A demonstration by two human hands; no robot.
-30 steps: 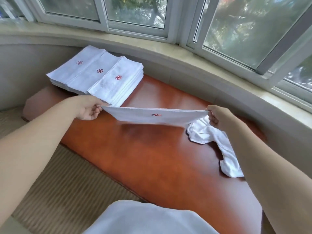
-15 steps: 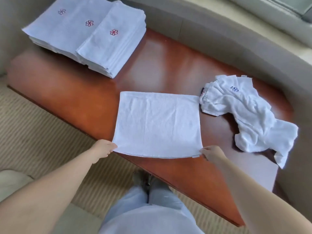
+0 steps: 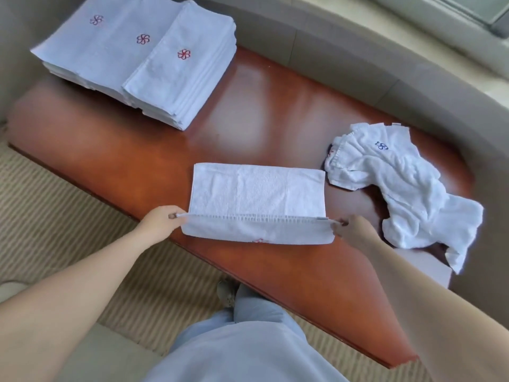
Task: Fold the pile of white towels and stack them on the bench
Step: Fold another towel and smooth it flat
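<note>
pinching towel (image 3: 256, 191) corners, fingertips hidden beneath.

No words, numbers or brand names can be read anywhere. The only marks are embroidered emblems: a red pinwheel-like flower on each of the three folded towel stacks (image 3: 143, 62) at the far left of the bench (image 3: 154, 166), a dark blue emblem of like form on the crumpled towel (image 3: 407, 186) at the right, and a sliver of red stitching at the near edge of the towel being folded (image 3: 256, 199).
</note>
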